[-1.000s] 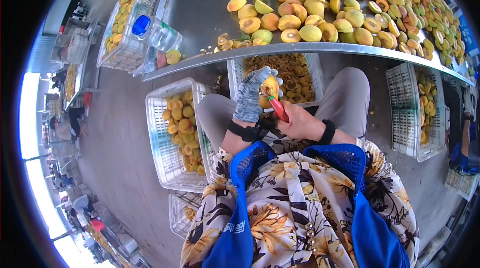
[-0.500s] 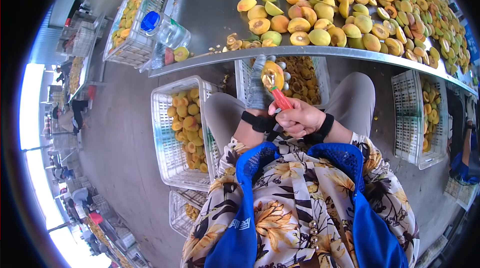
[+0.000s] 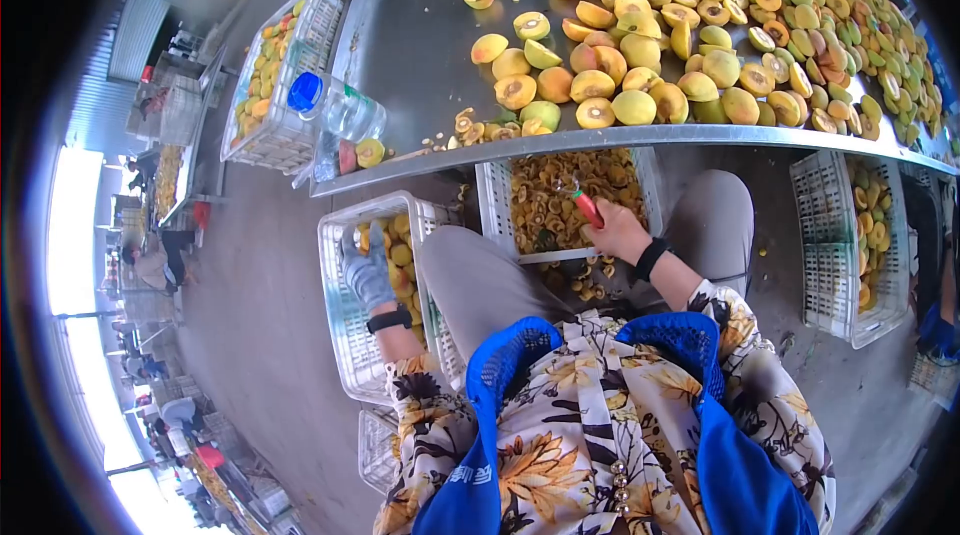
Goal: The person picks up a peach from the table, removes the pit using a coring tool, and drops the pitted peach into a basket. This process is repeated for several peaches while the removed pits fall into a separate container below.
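Note:
My left hand (image 3: 367, 270), in a grey glove, reaches into the white crate (image 3: 330, 325) at my left, over yellow peach halves (image 3: 402, 255). Its fingers are extended and apart. With my right hand (image 3: 620, 232), bare, I grip a red-handled pitting tool (image 3: 588, 207) whose metal tip points up and left. That tip is above a second white crate (image 3: 487, 200) between my knees, filled with pits and fruit scraps (image 3: 545, 220). Some scraps lie on my side of that crate's rim.
A metal table (image 3: 420, 65) in front carries many halved peaches (image 3: 640, 55). At its left corner stands a blue-capped bottle (image 3: 345, 113). Fruit crates stand to the far left (image 3: 285, 65) and right (image 3: 835, 255). Other people work at far-left tables.
My left hand has moved from in front of me down into the left crate and no longer holds the peach half. The right hand, with the tool, has shifted slightly right and forward.

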